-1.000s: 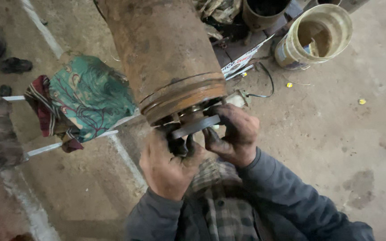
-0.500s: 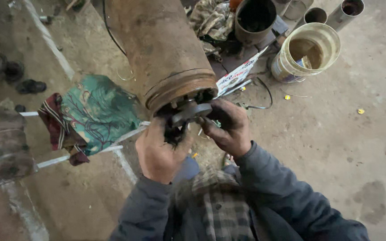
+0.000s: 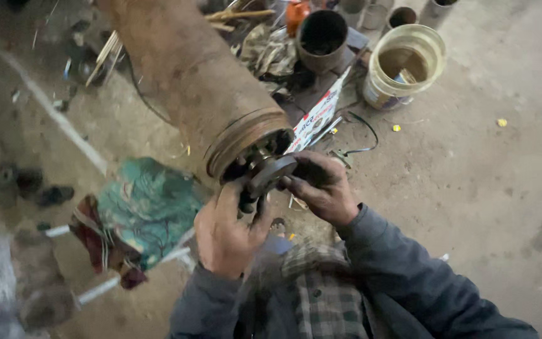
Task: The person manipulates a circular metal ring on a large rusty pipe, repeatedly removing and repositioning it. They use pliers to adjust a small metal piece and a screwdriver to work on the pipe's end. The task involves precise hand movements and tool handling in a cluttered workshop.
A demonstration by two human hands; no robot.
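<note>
A big rusty brown metal cylinder (image 3: 196, 88) slants down from the upper left, ending in a ringed open mouth (image 3: 246, 141). At that mouth sits a dark round metal disc part (image 3: 271, 171). My left hand (image 3: 227, 229) grips the dark parts just under the disc from below. My right hand (image 3: 321, 188) holds the disc's right edge with greasy fingers. Both sleeves are dark grey, with a checked cloth (image 3: 321, 295) between them.
A teal patterned rag (image 3: 148, 210) with a red cloth lies left of my hands. Behind the cylinder stand a pale plastic bucket (image 3: 406, 66), a dark round pot (image 3: 322, 39), tins and scattered clutter. A white pipe (image 3: 120, 279) lies on the dusty concrete floor.
The view has swung left and upward, so the cylinder reaches further up. Both hands stay at the cylinder's mouth on the disc part.
</note>
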